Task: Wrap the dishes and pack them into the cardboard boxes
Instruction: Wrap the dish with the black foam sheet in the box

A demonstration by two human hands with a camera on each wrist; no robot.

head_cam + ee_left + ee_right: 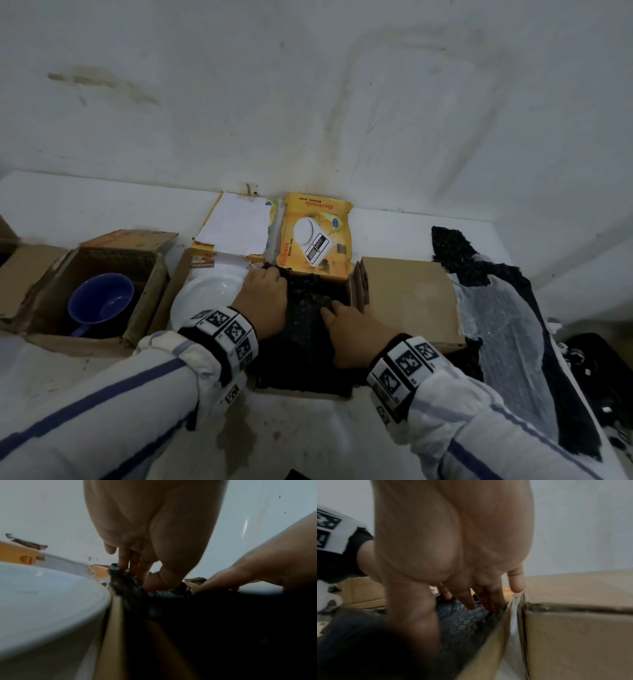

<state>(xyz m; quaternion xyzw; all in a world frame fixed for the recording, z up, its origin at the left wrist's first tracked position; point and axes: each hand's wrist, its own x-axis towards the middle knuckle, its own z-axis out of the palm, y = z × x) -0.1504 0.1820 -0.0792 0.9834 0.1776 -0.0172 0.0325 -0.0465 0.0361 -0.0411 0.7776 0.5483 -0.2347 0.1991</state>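
Observation:
A bundle in black bubble wrap (305, 329) lies in the open yellow kitchen-scale box (318, 236) at the table's middle. My left hand (270, 274) is at the bundle's far left edge; in the left wrist view the left hand (133, 577) pinches a fold of the black wrap (123, 588) between fingers and thumb. My right hand (329, 310) lies on the bundle's right side, and in the right wrist view its straight fingers (469, 601) press down into the bubble wrap (462, 623) beside the box wall (496, 635). What the wrap covers is hidden.
White plates (205, 294) sit in a box just left of my left hand. A blue cup (99, 301) lies in an open cardboard box (144, 301) at far left. A closed brown box (411, 301) stands right of the bundle. Loose black and clear bubble wrap sheets (496, 325) lie at right.

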